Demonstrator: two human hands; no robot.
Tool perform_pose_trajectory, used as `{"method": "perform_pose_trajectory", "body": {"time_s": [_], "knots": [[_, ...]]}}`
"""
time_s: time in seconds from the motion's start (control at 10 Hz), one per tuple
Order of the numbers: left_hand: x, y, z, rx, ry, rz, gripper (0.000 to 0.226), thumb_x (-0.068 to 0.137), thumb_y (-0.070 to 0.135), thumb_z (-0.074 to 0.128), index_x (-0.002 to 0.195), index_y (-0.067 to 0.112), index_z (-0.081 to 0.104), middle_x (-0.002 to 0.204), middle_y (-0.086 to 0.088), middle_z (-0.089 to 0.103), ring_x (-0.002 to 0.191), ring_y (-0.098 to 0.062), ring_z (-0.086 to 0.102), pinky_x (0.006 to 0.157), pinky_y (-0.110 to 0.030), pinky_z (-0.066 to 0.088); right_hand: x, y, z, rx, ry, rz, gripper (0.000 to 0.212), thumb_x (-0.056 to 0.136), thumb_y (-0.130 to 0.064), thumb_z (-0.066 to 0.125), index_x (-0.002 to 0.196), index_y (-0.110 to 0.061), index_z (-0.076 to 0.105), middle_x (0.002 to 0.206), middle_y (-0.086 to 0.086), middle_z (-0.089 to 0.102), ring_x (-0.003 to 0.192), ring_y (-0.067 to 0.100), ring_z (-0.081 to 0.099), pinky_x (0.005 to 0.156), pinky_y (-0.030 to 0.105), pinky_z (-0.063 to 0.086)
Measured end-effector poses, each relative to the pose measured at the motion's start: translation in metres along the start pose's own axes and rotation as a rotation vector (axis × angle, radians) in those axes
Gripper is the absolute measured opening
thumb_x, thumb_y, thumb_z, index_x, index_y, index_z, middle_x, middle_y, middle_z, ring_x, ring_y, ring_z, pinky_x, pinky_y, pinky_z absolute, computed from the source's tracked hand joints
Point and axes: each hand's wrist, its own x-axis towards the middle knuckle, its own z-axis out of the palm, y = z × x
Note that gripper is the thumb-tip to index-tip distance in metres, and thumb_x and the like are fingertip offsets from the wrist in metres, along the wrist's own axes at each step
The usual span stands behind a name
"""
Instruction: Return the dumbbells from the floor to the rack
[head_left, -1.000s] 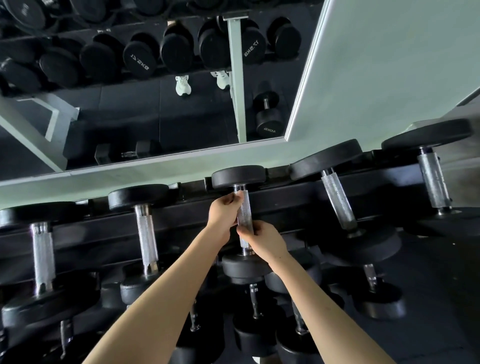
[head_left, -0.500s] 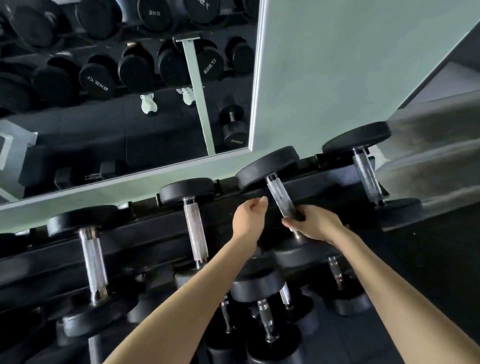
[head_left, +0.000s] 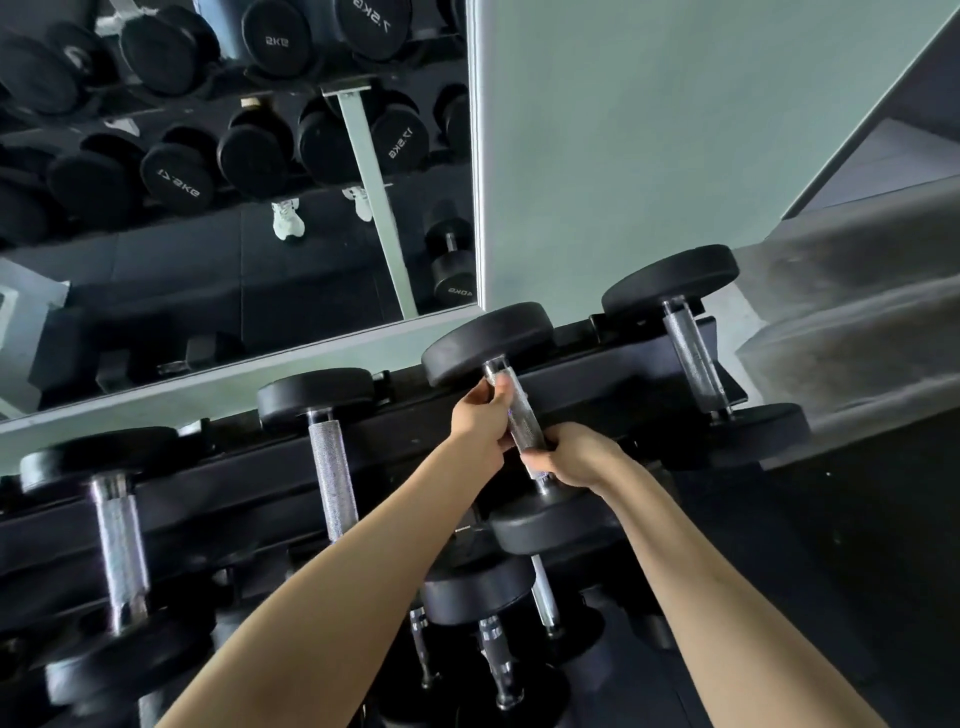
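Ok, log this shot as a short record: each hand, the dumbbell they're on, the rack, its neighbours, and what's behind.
left hand: grips the upper part of the handle
right hand: grips the lower part of the same handle
dumbbell: black ends, metal handle, slanted across the top row
rack: black, several rows
neighbours: left dumbbell, right dumbbell, untouched
mirror: reflects more dumbbells

wall mirror (head_left: 208, 270) (dim reflections), pale green wall (head_left: 675, 130), dark floor (head_left: 857, 571)
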Motion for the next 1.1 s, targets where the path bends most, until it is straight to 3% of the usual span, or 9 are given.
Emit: {"method": "perform_pose_trajectory", "body": {"time_s": [0.1, 0.2, 0.4, 0.5, 0.7, 0.8, 0.9, 1.0, 1.1], "knots": [[0.003, -0.004, 0.003, 0.103, -0.002, 0.01, 0.034, 0.092, 0.033, 0.059, 0.122, 0.017, 0.06, 0.118, -0.009, 0.067, 0.103, -0.027, 0.066, 0.087, -0.042, 0.056, -0.003, 0.009, 0.007, 0.114, 0.012, -0.03, 0.037, 0.088, -0.044, 0.056, 0.102, -0.013, 0.07, 0.071, 0.0, 0.063, 0.071, 0.021, 0.062, 0.062, 0.028, 0.04], [0.004, -0.005, 0.007, 0.145, 0.004, 0.03, 0.033, 0.092, 0.033, 0.059, 0.12, 0.017, 0.061, 0.108, -0.006, 0.066, 0.099, -0.026, 0.065, 0.089, -0.045, 0.055, -0.002, 0.014, 0.007, 0.143, 0.021, -0.041, 0.038, 0.088, -0.044, 0.056, 0.106, -0.014, 0.07, 0.074, 0.001, 0.065, 0.065, 0.016, 0.056, 0.063, 0.028, 0.039], [0.009, -0.008, 0.001, 0.142, -0.004, 0.04, 0.033, 0.093, 0.033, 0.058, 0.12, 0.015, 0.061, 0.115, -0.011, 0.066, 0.105, -0.03, 0.065, 0.09, -0.045, 0.055, 0.001, 0.011, 0.016, 0.082, 0.049, -0.017, 0.027, 0.09, -0.045, 0.053, 0.098, -0.023, 0.065, 0.069, -0.008, 0.059, 0.078, 0.02, 0.06, 0.07, 0.029, 0.041], [0.01, -0.01, 0.002, 0.135, -0.007, 0.048, 0.035, 0.092, 0.033, 0.058, 0.123, 0.015, 0.06, 0.119, -0.011, 0.066, 0.109, -0.029, 0.064, 0.089, -0.044, 0.055, 0.001, 0.013, 0.012, 0.1, 0.034, -0.015, 0.024, 0.09, -0.044, 0.053, 0.092, -0.023, 0.063, 0.064, -0.01, 0.055, 0.072, 0.018, 0.057, 0.065, 0.028, 0.039], [0.006, -0.012, 0.007, 0.178, 0.059, 0.072, 0.035, 0.091, 0.038, 0.058, 0.122, 0.02, 0.061, 0.114, -0.003, 0.065, 0.108, -0.026, 0.063, 0.091, -0.044, 0.055, -0.007, 0.008, 0.012, 0.059, 0.075, -0.021, 0.031, 0.088, -0.048, 0.051, 0.096, -0.023, 0.066, 0.069, -0.008, 0.059, 0.076, 0.019, 0.06, 0.068, 0.029, 0.04], [0.0, -0.014, 0.007, 0.239, 0.119, 0.147, 0.041, 0.092, 0.038, 0.056, 0.127, 0.018, 0.059, 0.096, 0.005, 0.064, 0.101, -0.025, 0.062, 0.093, -0.044, 0.053, -0.014, 0.002, 0.013, -0.023, 0.145, -0.037, 0.032, 0.087, -0.048, 0.052, 0.094, -0.021, 0.066, 0.076, -0.006, 0.059, 0.083, 0.023, 0.061, 0.069, 0.028, 0.041], [-0.008, -0.016, 0.006, 0.294, 0.1, 0.192, 0.037, 0.093, 0.029, 0.056, 0.127, 0.017, 0.059, 0.102, 0.0, 0.068, 0.099, -0.026, 0.064, 0.094, -0.044, 0.053, -0.017, 0.002, 0.01, 0.021, 0.183, -0.07, 0.027, 0.084, -0.044, 0.059, 0.066, -0.024, 0.056, 0.06, -0.007, 0.054, 0.067, 0.021, 0.057, 0.052, 0.026, 0.035], [-0.022, -0.026, -0.001, 0.333, 0.119, 0.25, 0.042, 0.09, 0.027, 0.056, 0.131, 0.02, 0.056, 0.123, -0.003, 0.065, 0.11, -0.028, 0.063, 0.096, -0.042, 0.052, -0.029, -0.002, 0.006, 0.066, 0.269, -0.096, 0.032, 0.083, -0.041, 0.062, 0.058, -0.025, 0.051, 0.056, -0.007, 0.053, 0.057, 0.015, 0.054, 0.049, 0.025, 0.034], [-0.033, -0.036, -0.012, 0.339, 0.204, 0.376, 0.042, 0.087, 0.028, 0.055, 0.129, 0.02, 0.058, 0.124, -0.008, 0.066, 0.116, -0.033, 0.06, 0.101, -0.045, 0.048, -0.042, -0.002, 0.007, 0.191, 0.409, -0.128, 0.017, 0.089, -0.028, 0.058, 0.082, -0.015, 0.066, 0.079, 0.001, 0.066, 0.081, 0.023, 0.065, 0.063, 0.026, 0.04]]}}
